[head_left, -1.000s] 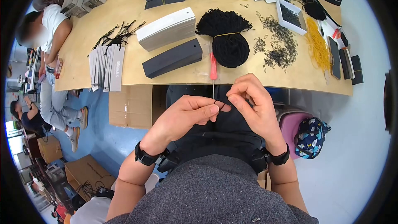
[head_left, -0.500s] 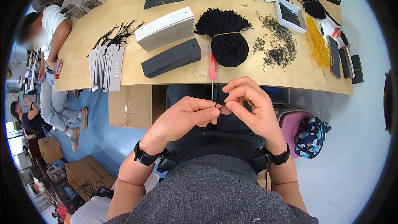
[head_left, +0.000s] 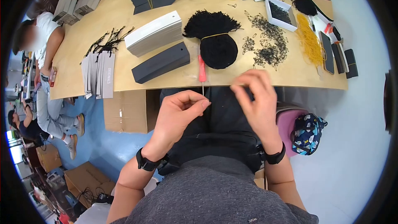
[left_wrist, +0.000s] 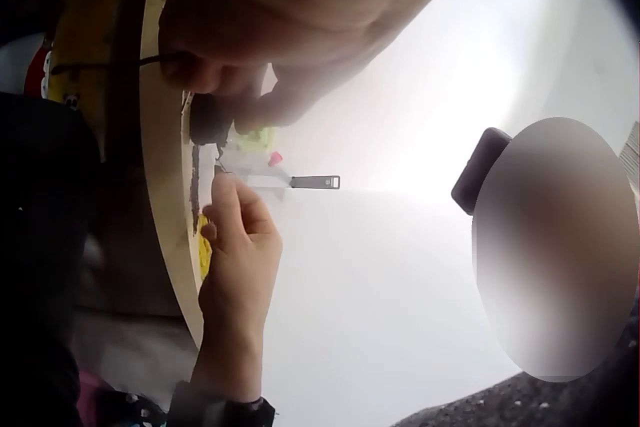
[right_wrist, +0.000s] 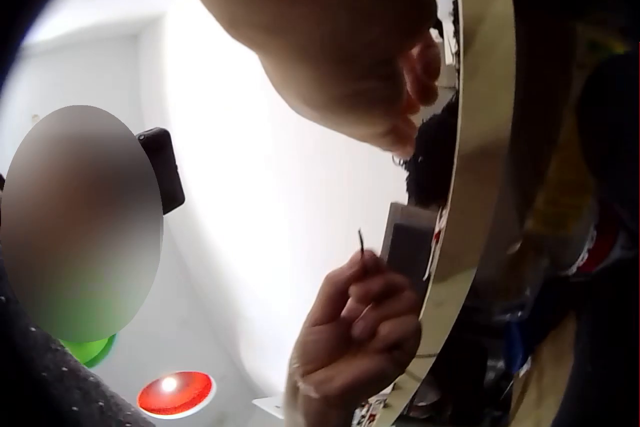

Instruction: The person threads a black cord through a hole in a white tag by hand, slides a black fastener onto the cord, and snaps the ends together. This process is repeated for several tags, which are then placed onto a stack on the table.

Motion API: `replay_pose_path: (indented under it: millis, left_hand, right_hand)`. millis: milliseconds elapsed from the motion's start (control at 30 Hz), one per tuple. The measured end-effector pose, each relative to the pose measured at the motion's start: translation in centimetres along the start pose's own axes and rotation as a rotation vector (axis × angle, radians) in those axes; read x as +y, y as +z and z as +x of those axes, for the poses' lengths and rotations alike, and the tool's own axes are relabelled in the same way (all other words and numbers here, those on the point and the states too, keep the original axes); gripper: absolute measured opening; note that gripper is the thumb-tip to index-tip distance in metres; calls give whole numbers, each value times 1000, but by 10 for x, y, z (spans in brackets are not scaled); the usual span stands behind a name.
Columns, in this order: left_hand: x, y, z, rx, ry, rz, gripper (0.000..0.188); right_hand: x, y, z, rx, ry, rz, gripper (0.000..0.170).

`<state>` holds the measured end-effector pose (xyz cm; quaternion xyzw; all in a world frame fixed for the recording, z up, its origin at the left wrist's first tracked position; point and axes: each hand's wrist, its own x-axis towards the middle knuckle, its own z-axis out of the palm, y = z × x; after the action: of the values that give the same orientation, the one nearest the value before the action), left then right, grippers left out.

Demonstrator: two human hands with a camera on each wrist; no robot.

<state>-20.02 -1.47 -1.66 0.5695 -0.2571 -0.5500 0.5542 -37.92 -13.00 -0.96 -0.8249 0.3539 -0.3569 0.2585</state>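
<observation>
My left hand (head_left: 176, 114) is in front of the table edge, thumb and forefinger pinching a thin black cord (right_wrist: 361, 243). In the left wrist view that cord stands out past the fingertips. To its right, my right hand (head_left: 258, 105) is raised with fingers bent and a little blurred, apart from the left. Both wrist views show its thumb and forefinger together on a small, thin, pin-like piece (right_wrist: 399, 160). Close ahead, a red-handled tool (head_left: 202, 69) lies with its metal shaft over the edge, below a banded bundle of black cords (head_left: 219, 52).
Loose safety pins (head_left: 271, 52) lie scattered on the table beside a white box (head_left: 269, 17) of dark pieces and yellow bands (head_left: 309, 41). Stacked white tags (head_left: 153, 33), dark tags (head_left: 161, 63) and corded tags (head_left: 97, 74) are at left. A person (head_left: 45, 35) sits beyond them.
My hands were together on the black cord; now the right has drawn away to the right and up. The left has shifted slightly left. The head view has turned a little.
</observation>
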Motion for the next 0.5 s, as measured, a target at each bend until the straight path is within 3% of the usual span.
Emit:
replay_pose_path:
  millis: [67,167,400,500]
  left_hand:
    - [0,-2,0,32,2,-2,9]
    - [1,-2,1,43,22,-9,9]
    - [2,-2,5,56,22,-20,10]
    - [3,-2,8,53,36,-28,11]
  right_hand:
    - [18,-6,2,124,17,-278,13]
    - [29,-13,8,118,47,-455,12]
    - [42,-10,15,68,-24,-558,8]
    - [35,-9,10,52,64,-306,7]
